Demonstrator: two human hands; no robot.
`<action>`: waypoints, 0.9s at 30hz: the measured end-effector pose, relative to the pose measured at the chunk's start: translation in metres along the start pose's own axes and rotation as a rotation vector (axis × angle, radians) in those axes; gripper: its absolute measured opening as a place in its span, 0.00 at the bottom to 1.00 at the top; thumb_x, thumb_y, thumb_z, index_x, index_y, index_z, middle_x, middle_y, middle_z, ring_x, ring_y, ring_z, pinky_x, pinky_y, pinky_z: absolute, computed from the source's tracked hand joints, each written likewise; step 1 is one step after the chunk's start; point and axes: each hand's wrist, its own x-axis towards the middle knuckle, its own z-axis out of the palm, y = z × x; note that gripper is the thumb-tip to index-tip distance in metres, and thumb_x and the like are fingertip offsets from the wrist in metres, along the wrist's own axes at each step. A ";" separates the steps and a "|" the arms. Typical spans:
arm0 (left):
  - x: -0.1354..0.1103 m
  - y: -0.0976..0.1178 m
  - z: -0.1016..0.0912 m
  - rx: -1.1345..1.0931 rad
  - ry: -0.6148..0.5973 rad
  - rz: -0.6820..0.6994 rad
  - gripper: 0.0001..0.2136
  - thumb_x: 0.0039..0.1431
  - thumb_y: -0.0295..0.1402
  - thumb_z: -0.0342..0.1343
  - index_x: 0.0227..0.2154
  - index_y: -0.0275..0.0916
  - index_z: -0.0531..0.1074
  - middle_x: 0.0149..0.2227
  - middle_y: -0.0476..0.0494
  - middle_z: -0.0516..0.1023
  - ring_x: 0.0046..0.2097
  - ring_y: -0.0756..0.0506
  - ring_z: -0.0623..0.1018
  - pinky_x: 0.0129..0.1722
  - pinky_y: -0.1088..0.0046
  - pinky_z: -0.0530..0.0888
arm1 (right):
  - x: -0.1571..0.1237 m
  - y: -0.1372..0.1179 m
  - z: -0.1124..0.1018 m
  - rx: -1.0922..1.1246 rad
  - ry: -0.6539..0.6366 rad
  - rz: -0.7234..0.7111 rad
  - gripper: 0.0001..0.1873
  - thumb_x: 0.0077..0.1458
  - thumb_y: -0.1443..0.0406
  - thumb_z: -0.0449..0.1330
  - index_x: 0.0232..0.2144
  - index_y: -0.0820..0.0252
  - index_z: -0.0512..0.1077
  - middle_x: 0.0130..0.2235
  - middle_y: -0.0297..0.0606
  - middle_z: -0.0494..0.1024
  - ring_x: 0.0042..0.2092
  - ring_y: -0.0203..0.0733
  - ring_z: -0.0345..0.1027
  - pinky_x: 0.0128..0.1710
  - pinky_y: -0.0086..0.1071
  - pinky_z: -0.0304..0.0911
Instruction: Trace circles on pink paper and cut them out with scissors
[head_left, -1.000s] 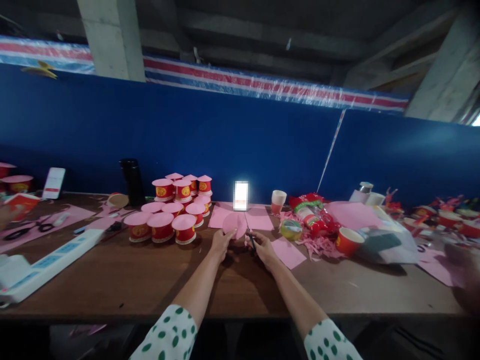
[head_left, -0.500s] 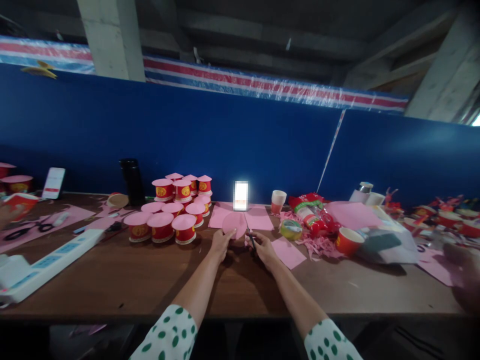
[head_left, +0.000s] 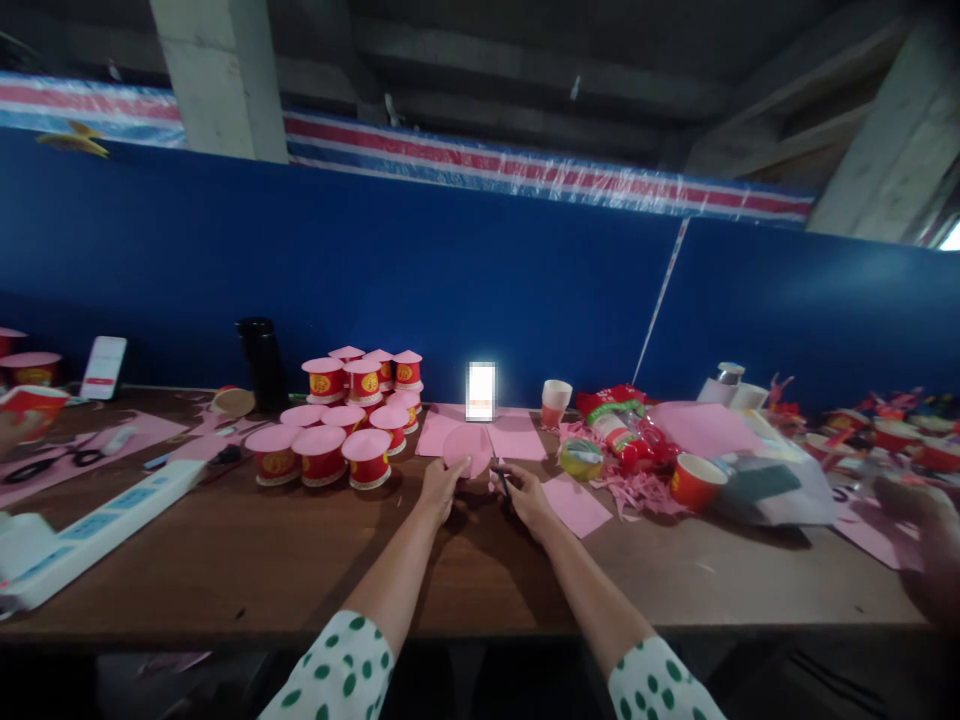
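Note:
Between thumb and fingers, my left hand (head_left: 442, 487) pinches the lower left edge of a round pink paper disc (head_left: 466, 448). My right hand (head_left: 523, 495) grips dark scissors (head_left: 501, 478), whose blades point away from me just right of the disc's edge. A small pink scrap shows beside the right fingertips. Behind the disc lie pink paper sheets (head_left: 517, 437) with a lit phone (head_left: 481, 392) standing at their back. One more pink sheet (head_left: 577, 505) is flat to the right of my right hand.
Several red paper cups with pink paper tops (head_left: 367, 458) stand at left. A power strip (head_left: 105, 535) and black flask (head_left: 262, 362) are further left. At right are a tape roll (head_left: 581, 458), red packet (head_left: 626, 425) and red cup (head_left: 697, 482). Other people's hands (head_left: 919, 510) show at both sides.
My hands, the disc and the scissors are nearly where they were. At the far right, another person's blurred hand has shifted slightly.

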 end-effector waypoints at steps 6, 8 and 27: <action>0.002 -0.001 0.000 0.021 0.034 -0.003 0.17 0.33 0.36 0.65 0.26 0.29 0.72 0.18 0.47 0.72 0.19 0.51 0.70 0.19 0.76 0.66 | 0.001 0.002 0.000 0.006 0.004 0.002 0.24 0.36 0.56 0.65 0.36 0.63 0.72 0.20 0.30 0.69 0.18 0.29 0.58 0.15 0.22 0.49; 0.001 0.000 0.000 0.015 0.034 -0.011 0.16 0.34 0.36 0.65 0.26 0.29 0.71 0.18 0.47 0.73 0.19 0.51 0.70 0.20 0.76 0.67 | 0.001 0.001 0.001 -0.002 0.002 -0.004 0.25 0.36 0.55 0.65 0.37 0.62 0.72 0.20 0.29 0.69 0.18 0.29 0.58 0.15 0.23 0.49; -0.003 0.005 0.003 0.043 0.040 -0.061 0.15 0.33 0.36 0.65 0.22 0.30 0.70 0.17 0.48 0.71 0.19 0.51 0.69 0.20 0.76 0.67 | 0.001 0.002 -0.001 -0.033 -0.018 -0.052 0.24 0.39 0.54 0.62 0.38 0.62 0.71 0.20 0.29 0.69 0.18 0.29 0.57 0.15 0.22 0.47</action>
